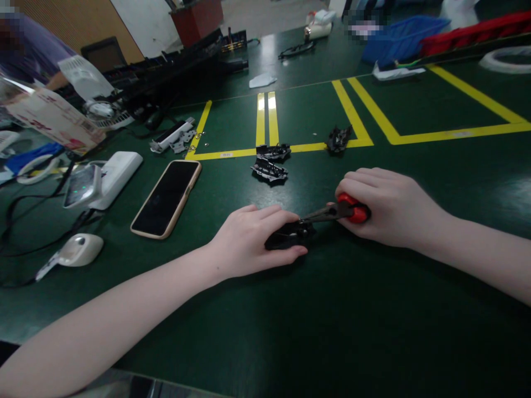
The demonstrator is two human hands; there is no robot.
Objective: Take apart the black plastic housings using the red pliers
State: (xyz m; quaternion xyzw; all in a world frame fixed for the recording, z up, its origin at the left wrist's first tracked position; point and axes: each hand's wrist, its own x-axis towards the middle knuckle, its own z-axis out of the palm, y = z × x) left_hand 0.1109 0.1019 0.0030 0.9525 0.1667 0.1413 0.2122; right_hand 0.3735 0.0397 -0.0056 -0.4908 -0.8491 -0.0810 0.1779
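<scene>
My left hand (253,240) is closed around a small black plastic part (286,236), holding it low over the green tabletop with thumb and fingers on its two sides. In my right hand (384,204) is a pair of long-nose pliers (342,210) with red grips. Their thin jaws point left and meet the top of the black part; what they pinch there is too small to make out. Beyond my hands lie two similar black-and-silver parts (269,168), close together, and a dark, jagged part (338,138) farther right.
A smartphone (168,198) in a tan case lies left, beside a white power bank (120,177) and a cream-coloured device (81,250). Yellow tape (236,153) marks the green table (394,331). Blue bin (402,38) and tape roll (508,59) stand far right. A person (33,47) is at far left.
</scene>
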